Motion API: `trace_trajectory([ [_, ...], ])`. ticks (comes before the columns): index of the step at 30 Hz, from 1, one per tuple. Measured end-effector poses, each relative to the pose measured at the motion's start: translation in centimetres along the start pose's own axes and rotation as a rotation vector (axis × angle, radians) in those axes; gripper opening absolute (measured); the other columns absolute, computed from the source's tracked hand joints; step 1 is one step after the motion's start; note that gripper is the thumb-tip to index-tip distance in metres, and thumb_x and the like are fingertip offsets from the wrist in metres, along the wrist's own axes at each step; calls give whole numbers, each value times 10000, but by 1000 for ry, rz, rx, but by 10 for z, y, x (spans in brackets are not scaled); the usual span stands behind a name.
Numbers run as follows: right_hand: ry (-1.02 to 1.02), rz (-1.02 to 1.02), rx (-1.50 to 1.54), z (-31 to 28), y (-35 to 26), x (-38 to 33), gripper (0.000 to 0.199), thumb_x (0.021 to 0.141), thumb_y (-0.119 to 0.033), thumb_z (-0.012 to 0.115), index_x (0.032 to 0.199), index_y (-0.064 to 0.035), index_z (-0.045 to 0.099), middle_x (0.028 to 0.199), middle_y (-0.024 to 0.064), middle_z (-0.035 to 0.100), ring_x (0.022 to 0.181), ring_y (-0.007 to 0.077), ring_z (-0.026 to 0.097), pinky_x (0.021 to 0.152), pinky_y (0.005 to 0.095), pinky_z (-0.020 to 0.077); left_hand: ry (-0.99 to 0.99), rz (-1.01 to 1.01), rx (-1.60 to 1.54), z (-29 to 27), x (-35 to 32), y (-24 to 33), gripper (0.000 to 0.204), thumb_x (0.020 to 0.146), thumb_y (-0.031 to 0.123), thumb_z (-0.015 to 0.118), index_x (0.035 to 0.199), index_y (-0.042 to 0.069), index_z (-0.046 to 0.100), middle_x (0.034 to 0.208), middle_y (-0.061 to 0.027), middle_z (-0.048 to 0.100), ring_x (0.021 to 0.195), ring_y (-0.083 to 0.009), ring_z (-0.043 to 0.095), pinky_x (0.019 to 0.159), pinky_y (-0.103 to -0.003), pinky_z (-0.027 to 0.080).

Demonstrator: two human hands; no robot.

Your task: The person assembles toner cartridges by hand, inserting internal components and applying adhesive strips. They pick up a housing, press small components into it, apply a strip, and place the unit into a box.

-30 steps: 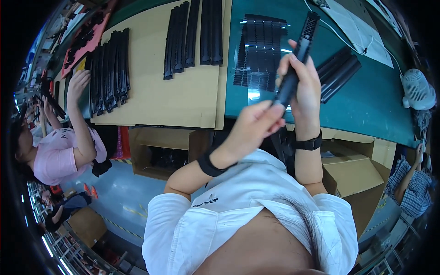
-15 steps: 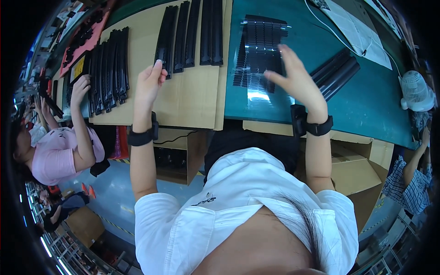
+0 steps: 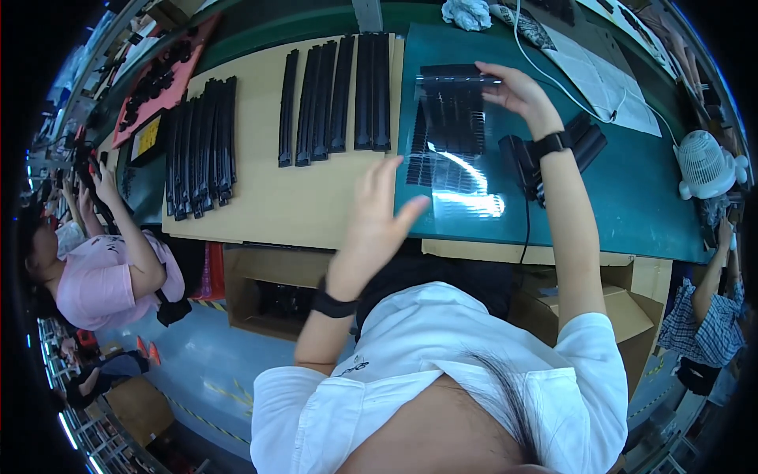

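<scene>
My right hand (image 3: 513,93) is at the far right corner of a clear plastic sheet (image 3: 466,201), its curled fingers closed on the sheet's edge. The sheet is shiny, with a raised fold along its far side. Beneath and through it, rows of small black pieces (image 3: 454,130) show on the green mat. My left hand (image 3: 379,225) is empty and a little blurred, fingers stretched and thumb apart, above the border of cardboard and mat near the sheet's left side. Long black strips (image 3: 342,95) lie in a spaced row on the cardboard beyond it.
A bundle of black strips (image 3: 201,150) lies on the cardboard (image 3: 260,189) at left. Dark tubular pieces (image 3: 584,146) rest beside my right forearm. A white fan (image 3: 703,166) stands at the right; a white cable (image 3: 580,103) crosses the mat (image 3: 632,205). Another person (image 3: 110,268) works at left.
My left hand has left the near end of a black strip and swung right toward the sheet. My right hand has moved from above the sheet to its far right corner.
</scene>
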State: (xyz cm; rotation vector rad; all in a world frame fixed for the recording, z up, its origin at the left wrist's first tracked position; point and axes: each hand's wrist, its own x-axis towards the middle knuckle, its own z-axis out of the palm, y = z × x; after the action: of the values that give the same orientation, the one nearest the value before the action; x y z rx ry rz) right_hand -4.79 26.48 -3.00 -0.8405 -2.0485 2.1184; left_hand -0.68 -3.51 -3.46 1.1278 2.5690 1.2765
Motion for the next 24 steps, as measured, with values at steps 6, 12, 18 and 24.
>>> trace_trajectory([
  [6,-298,-241,484,-8,-48,-46,181,894,-223,582,931,-51,623,805,12,613,802,136,605,780,311,477,101,-165,-316,28,23,30,726,774,198,730,1339,-1,319,1224,-210,459,964,-230,517,824,-341,451],
  [12,54,-248,648,10,-87,-86,302,880,-60,511,1169,26,492,785,70,603,644,138,549,626,253,468,187,-198,-732,11,60,40,670,790,183,711,1318,-4,344,1169,-163,503,755,-120,492,651,-254,443],
  [18,-422,-565,764,-38,-74,-84,249,865,-208,587,1017,-12,564,945,73,612,922,179,591,874,325,451,99,-117,-715,7,69,36,257,835,119,659,1051,3,580,837,-38,586,601,-66,465,550,-206,383],
  [24,-515,-859,593,-47,-56,-129,444,856,-221,580,1206,19,449,1121,136,558,1031,234,556,930,338,426,238,-64,-671,3,26,60,96,873,76,603,823,5,561,622,-7,523,532,-66,450,516,-206,366],
])
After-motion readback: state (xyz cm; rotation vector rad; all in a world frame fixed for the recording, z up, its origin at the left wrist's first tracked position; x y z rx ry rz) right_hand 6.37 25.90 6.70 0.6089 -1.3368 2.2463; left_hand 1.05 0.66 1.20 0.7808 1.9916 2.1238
